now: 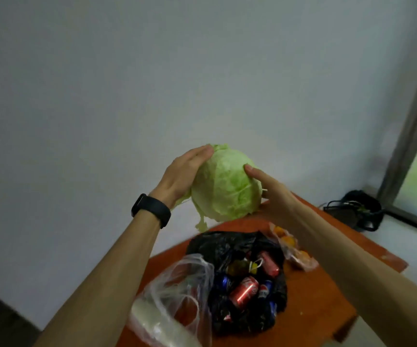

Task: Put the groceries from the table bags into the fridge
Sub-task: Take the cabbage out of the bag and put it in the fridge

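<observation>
A pale green cabbage [223, 182] is held up in the air above the far part of the orange table [317, 291]. My left hand [183, 175] presses its left side and my right hand [268, 187] presses its right side. Below it a black plastic bag [223, 244] lies open on the table with several red and blue drink cans [243, 291] inside. A clear plastic bag [175, 304] sits at its left. A small clear bag of oranges [294, 246] lies to the right, partly behind my right forearm. The fridge is out of view.
A plain white wall stands close behind the table. On the floor at the right lies a black bundle of cables [355, 209] next to a grey window frame [412, 121]. A dark floor edge shows at the lower left.
</observation>
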A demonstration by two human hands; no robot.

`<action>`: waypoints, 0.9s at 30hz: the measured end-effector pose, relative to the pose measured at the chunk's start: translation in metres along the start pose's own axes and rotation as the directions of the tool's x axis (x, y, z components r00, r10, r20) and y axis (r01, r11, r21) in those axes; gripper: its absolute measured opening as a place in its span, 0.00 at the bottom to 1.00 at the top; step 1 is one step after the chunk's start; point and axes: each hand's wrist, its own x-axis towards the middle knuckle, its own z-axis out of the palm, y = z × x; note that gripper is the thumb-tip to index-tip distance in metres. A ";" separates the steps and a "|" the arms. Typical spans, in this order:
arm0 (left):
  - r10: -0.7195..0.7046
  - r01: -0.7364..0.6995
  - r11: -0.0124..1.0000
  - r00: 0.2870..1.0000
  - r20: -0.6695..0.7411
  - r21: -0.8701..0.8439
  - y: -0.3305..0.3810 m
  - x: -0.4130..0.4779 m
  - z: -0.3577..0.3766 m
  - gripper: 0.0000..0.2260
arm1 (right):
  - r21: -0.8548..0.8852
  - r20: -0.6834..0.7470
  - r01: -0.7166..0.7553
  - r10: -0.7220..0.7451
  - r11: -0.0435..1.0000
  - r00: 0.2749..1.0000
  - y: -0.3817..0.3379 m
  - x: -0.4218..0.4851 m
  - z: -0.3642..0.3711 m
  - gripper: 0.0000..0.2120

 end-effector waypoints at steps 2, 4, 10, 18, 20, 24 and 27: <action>0.118 -0.119 0.993 0.992 0.043 0.003 0.042 0.008 0.024 0.19 | 0.043 -0.039 0.058 -0.057 0.997 0.998 -0.030 -0.031 -0.026 0.50; 0.203 -0.204 0.979 0.974 0.099 0.002 0.083 0.012 0.056 0.19 | 0.071 -0.094 0.129 -0.122 0.989 0.988 -0.055 -0.060 -0.058 0.43; 0.428 -0.423 0.902 0.855 0.294 -0.085 0.187 -0.004 0.195 0.36 | 0.022 -0.296 0.319 -0.299 0.947 0.907 -0.114 -0.147 -0.175 0.34; 0.672 -0.439 0.717 0.642 0.370 -0.541 0.294 -0.062 0.407 0.31 | -0.095 -0.645 0.496 -0.433 0.863 0.629 -0.162 -0.298 -0.369 0.26; 0.669 -0.308 0.682 0.629 0.396 -0.663 0.321 -0.077 0.461 0.32 | -0.132 -0.697 0.521 -0.453 0.843 0.556 -0.164 -0.334 -0.421 0.27; 0.655 -0.181 0.688 0.570 0.495 -0.703 0.372 -0.109 0.568 0.39 | -0.143 -0.779 0.538 -0.430 0.830 0.457 -0.159 -0.393 -0.512 0.37; 0.611 -0.128 0.735 0.549 0.570 -0.665 0.402 -0.129 0.644 0.41 | -0.123 -0.825 0.517 -0.377 0.847 0.422 -0.156 -0.429 -0.569 0.31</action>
